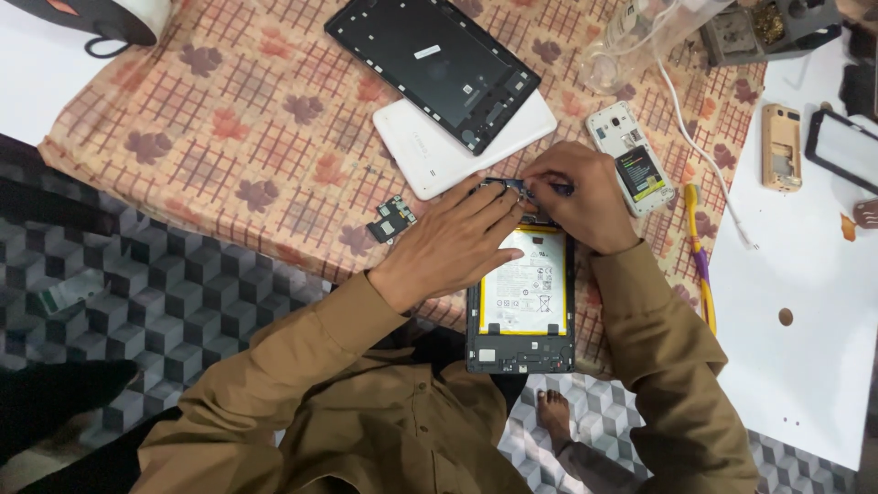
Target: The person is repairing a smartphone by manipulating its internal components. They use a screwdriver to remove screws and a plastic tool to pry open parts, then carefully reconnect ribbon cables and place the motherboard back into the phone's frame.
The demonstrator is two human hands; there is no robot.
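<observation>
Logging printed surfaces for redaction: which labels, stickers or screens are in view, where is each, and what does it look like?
Battery label: white rectangle, yellow-edged, in the opened tablet under both hands.
Frame stickers: small white strips on the black tablet frame, top centre.
Phone battery label: dark with a green and yellow patch, in the white phone right of the right hand.
Screen panel: black-rimmed, pale, far right edge.

Both hands crowd the top end of the opened tablet (521, 302): left hand (453, 242) lies flat across its upper left corner, right hand (578, 197) curls at its upper edge. White tablet back (439, 151) and black frame (430, 59) block the way just above. Small circuit board (391, 220) lies near the left wrist. Opened phone (631, 169), white cable (700, 146) and yellow-purple tool (700, 261) close the right side. Bare patterned cloth (229, 128) stretches wide to the left.
</observation>
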